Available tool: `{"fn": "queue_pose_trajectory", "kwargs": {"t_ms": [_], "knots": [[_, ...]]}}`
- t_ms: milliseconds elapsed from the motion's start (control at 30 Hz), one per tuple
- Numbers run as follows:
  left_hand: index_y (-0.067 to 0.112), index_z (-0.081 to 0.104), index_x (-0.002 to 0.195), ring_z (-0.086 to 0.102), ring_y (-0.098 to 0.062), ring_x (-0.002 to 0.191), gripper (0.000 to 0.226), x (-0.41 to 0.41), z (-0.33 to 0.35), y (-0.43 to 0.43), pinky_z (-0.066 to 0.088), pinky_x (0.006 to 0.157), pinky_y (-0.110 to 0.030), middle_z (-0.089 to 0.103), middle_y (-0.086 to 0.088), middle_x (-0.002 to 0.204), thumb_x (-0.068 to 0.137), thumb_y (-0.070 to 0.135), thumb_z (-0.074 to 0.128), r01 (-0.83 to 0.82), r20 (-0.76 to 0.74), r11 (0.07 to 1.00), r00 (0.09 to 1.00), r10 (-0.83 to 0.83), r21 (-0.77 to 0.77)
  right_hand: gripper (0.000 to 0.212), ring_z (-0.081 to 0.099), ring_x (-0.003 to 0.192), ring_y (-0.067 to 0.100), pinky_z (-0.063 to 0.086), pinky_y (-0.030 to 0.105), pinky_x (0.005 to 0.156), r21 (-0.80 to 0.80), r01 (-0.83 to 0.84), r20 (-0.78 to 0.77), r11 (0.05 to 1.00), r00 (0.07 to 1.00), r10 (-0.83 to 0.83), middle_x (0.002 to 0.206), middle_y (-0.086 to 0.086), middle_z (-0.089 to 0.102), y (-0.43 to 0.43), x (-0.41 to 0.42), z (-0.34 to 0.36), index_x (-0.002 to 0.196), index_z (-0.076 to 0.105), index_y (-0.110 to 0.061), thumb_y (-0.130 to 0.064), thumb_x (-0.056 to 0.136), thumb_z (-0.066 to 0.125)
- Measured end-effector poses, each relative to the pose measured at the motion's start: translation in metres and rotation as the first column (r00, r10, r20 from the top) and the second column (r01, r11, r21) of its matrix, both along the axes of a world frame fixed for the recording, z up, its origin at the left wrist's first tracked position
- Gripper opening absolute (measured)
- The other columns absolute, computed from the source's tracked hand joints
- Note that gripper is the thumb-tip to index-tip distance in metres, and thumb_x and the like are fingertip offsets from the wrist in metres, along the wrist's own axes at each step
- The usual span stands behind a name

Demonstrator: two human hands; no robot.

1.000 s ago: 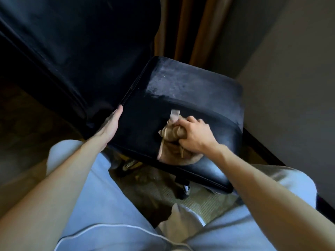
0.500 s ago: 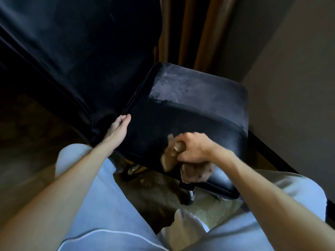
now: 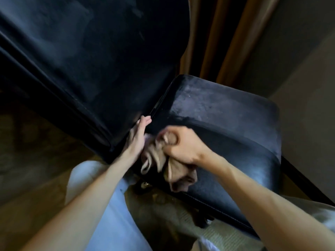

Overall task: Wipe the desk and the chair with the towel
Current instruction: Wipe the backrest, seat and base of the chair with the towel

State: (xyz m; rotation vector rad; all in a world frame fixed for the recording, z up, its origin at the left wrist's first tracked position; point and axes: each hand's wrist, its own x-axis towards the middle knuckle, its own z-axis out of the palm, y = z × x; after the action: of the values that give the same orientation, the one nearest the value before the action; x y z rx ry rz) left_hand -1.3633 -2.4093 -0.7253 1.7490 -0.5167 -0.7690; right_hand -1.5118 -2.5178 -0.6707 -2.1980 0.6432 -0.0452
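Chair seat (image 3: 228,127): towel (image 3: 175,171) trails nearward from right hand (image 3: 181,145).

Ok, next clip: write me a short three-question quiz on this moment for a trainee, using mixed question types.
1. True or false: the right hand grips the towel.
2. The left hand is: A) holding the towel; B) resting straight-fingered against the edge of the chair; C) out of view.
3. Fill in: the towel is bunched on the near corner of the chair's ____.

Key: 1 true; 2 B; 3 seat.
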Motion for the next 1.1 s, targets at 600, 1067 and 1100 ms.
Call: {"fn": "queue_pose_trajectory", "kwargs": {"t_ms": [600, 1067, 1100], "knots": [[0.019, 0.044, 0.155, 0.034, -0.003, 0.149, 0.08, 0.012, -0.037, -0.001, 0.024, 0.126, -0.038, 0.043, 0.005, 0.16, 0.094, 0.069, 0.029, 0.017, 0.288, 0.999, 0.957, -0.028, 0.039, 0.092, 0.022, 0.151, 0.036, 0.032, 0.063, 0.114, -0.522, -0.231, -0.202, 0.821, 0.969, 0.144, 0.162, 0.012, 0.024, -0.047, 0.084, -0.062, 0.152, 0.029, -0.025, -0.059, 0.075, 0.066], [0.027, 0.041, 0.156, 0.033, 0.0, 0.146, 0.079, 0.031, -0.047, -0.013, 0.014, 0.115, -0.014, 0.046, 0.015, 0.155, 0.095, 0.069, 0.013, 0.051, 0.087, 0.97, 0.994, -0.073, 0.238, 0.048, 0.052, 0.106, 0.038, 0.045, 0.044, 0.079, -0.64, 0.101, -0.173, 0.762, 0.947, -0.27, 0.127, 0.002, 0.057, -0.094, -0.026, -0.073, 0.125, 0.06, -0.032, -0.041, 0.079, 0.067], [0.025, 0.042, 0.156, 0.034, 0.0, 0.144, 0.075, 0.031, -0.045, -0.016, 0.014, 0.114, -0.014, 0.046, 0.015, 0.154, 0.099, 0.066, 0.012, 0.04, 0.093, 0.967, 0.994, -0.065, 0.25, 0.049, 0.052, 0.105, 0.038, 0.044, 0.043, 0.078, -0.639, 0.142, -0.161, 0.756, 0.936, -0.312, 0.127, 0.002, 0.058, -0.1, -0.05, -0.075, 0.123, 0.062, -0.031, -0.04, 0.076, 0.068]]}}
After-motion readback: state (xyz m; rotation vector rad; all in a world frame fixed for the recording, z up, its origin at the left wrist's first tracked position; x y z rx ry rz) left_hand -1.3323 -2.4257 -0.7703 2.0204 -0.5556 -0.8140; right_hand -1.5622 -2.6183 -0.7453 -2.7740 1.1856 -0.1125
